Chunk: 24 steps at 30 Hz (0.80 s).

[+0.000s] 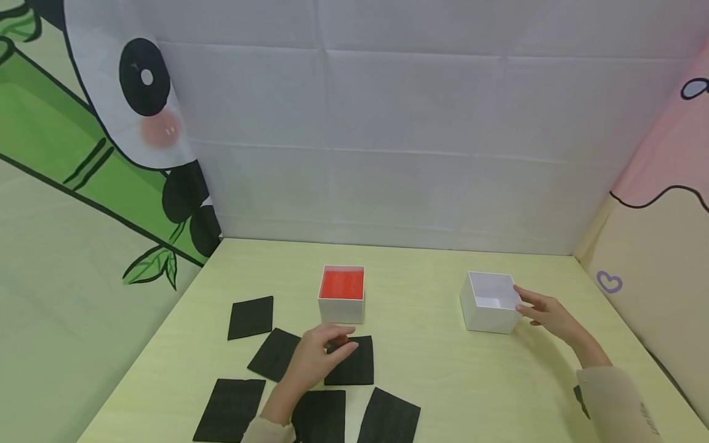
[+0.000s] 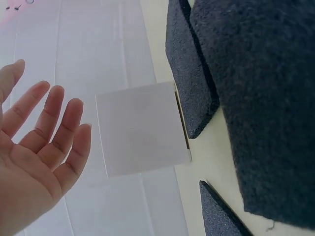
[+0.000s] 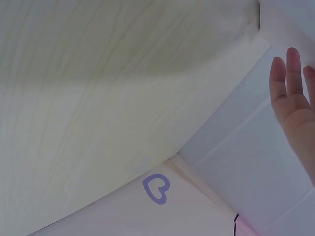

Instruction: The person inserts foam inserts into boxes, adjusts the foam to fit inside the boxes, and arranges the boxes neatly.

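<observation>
My left hand [image 1: 314, 355] hovers over several black foam-like squares [image 1: 354, 363], fingers loosely bent and holding nothing. In the left wrist view that hand [image 2: 42, 147] shows a bare palm, apart from a white box [image 2: 142, 130]. In the head view this box [image 1: 341, 311] stands just beyond the hand, with a flat red layer [image 1: 342, 285] inside. At the right, my right hand [image 1: 548, 314] has its fingertips at the right side of a second white box [image 1: 490, 315], whose visible inside is white. The right wrist view shows its fingers [image 3: 294, 73] nearly straight.
More black squares [image 1: 250, 317] lie spread over the left and front of the pale wood-grain table [image 1: 421, 344]. A white cloth backdrop [image 1: 388, 154] hangs behind the table. Printed cloths with cartoon figures [image 1: 83, 160] line both sides.
</observation>
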Available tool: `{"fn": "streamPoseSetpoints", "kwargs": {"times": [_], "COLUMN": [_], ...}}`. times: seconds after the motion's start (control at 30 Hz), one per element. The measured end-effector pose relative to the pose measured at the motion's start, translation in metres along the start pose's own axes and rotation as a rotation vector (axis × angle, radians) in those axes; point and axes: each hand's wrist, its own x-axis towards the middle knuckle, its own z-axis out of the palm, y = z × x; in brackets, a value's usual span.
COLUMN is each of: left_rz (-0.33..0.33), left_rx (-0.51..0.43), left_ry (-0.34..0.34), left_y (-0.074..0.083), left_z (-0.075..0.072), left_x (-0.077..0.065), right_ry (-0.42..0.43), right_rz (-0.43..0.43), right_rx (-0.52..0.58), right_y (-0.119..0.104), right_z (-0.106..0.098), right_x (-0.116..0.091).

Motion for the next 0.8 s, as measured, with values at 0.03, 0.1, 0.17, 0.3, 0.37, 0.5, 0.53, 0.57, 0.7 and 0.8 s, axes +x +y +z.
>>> {"fn": "streamPoseSetpoints", "kwargs": {"times": [0.03,0.1,0.17,0.3,0.37,0.5,0.53,0.57,0.7,0.8], "left_rz": [0.007,0.019,0.035,0.091,0.133,0.212,0.229,0.239,0.302,0.371], "left_rx": [0.016,0.051,0.068,0.089,0.108,0.153,0.164,0.175,0.218,0.271], "left_ry": [-0.012,-0.035,-0.054,-0.101,-0.132,-0.221,-0.245,-0.272,-0.355,-0.389], "left_y": [0.000,0.001,0.003,0.006,0.007,0.008,0.008,0.008,0.006,0.005], "left_z": [0.000,0.001,0.002,0.004,0.006,0.011,0.013,0.014,0.017,0.019], "left_x": [-0.001,-0.002,-0.004,-0.009,-0.011,-0.015,-0.016,-0.016,-0.018,-0.021], "right_ry": [0.004,0.010,0.013,0.014,0.015,0.019,0.019,0.020,0.017,0.014], "right_rz": [0.002,0.012,0.017,0.017,0.017,0.022,0.023,0.024,0.032,0.043], "right_rx": [-0.002,-0.002,-0.005,-0.013,-0.015,-0.017,-0.018,-0.019,-0.024,-0.033], "right_y": [0.000,0.001,0.001,0.001,0.001,-0.001,-0.001,-0.001,0.000,0.000], "right_z": [0.000,0.001,0.001,0.001,0.001,0.001,0.001,0.001,0.001,0.002], "right_x": [0.000,0.000,0.001,0.001,0.001,0.001,0.001,0.001,0.001,0.001]}}
